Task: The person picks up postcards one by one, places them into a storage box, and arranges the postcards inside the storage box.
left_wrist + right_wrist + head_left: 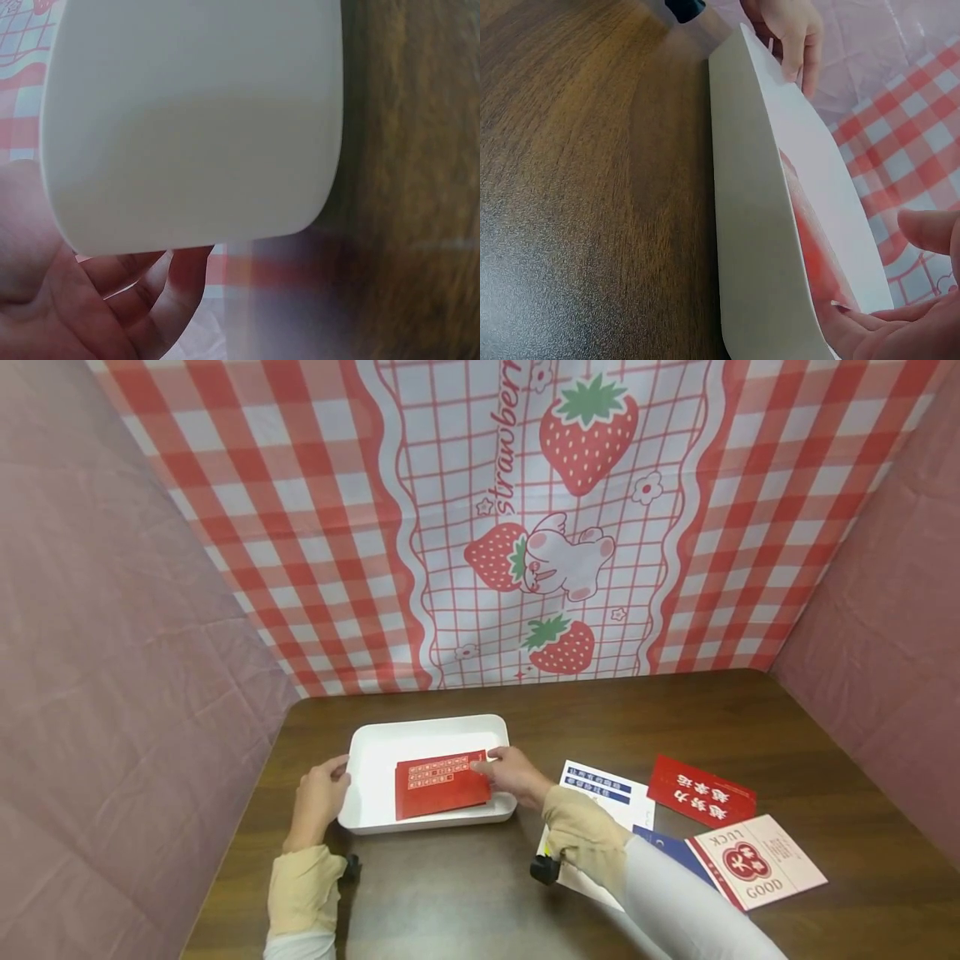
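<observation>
Lying nearest on the table (465, 893), cards (757, 860) are spread to the right; the white tray (375, 752) is touched at its left edge by the left hand (318, 797), fingers loose and gripping nothing; a red card (442, 785) is seen inside the tray, pressed at its far corner by the right hand (510, 772), fingers straight; a strawberry cloth (555, 527) is hung behind.
</observation>
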Demonstrator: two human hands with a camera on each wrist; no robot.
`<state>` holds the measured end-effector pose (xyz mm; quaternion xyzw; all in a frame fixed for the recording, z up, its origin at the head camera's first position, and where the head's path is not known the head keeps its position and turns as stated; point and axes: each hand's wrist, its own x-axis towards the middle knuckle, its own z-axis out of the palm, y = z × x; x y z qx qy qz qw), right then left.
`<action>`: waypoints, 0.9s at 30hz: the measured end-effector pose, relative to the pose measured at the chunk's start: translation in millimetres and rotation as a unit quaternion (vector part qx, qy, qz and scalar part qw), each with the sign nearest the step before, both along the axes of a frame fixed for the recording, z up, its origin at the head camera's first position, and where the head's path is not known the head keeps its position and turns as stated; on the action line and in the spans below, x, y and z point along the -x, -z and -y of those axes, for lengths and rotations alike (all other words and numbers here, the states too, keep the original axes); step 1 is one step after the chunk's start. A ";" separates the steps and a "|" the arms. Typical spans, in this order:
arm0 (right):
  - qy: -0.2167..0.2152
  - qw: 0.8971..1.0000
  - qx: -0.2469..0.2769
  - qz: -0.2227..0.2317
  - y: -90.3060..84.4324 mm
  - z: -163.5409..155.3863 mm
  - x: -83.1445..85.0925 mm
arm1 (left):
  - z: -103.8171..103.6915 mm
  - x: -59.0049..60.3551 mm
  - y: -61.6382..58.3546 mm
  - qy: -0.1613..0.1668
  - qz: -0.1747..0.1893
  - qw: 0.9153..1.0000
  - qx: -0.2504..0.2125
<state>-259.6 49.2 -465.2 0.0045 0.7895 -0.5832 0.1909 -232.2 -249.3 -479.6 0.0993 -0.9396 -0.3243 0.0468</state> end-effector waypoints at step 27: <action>-0.059 0.998 0.017 -0.004 -8.7 -5.9 -0.3 | -0.6 0.8 -0.1 -0.003 0.008 1.000 -0.002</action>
